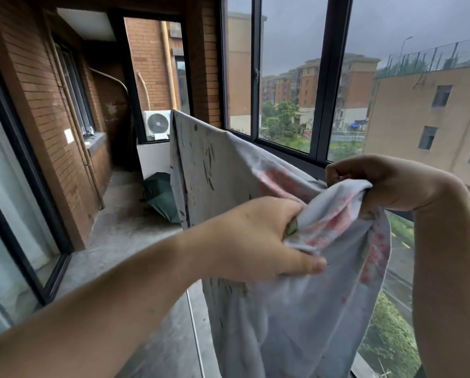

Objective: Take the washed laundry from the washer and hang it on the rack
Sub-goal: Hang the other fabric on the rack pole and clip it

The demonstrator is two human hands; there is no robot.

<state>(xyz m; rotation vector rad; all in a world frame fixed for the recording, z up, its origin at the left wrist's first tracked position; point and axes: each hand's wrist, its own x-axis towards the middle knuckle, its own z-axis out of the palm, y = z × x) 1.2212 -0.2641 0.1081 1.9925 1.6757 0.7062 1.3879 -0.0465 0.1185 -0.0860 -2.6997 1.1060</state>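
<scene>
A pale grey-blue sheet [223,170] with dark leaf marks and pink flowers hangs stretched along the window side of the balcony, its far corner up at the back. What holds it up is hidden under the cloth. My left hand [253,238] grips a bunched fold of the sheet at chest height. My right hand [386,181] pinches the same bunch just to the right, fingers curled round the cloth. The near part of the sheet hangs down loose below both hands. A thin pale rod [194,331] shows below my left forearm. No washer is in view.
Dark-framed windows [324,77] run along the right. A brick wall [37,91] and glass sliding door [10,214] close the left. A folded green umbrella [160,195] lies on the concrete floor [124,227] behind the sheet, with an air-conditioner unit [157,124] beyond.
</scene>
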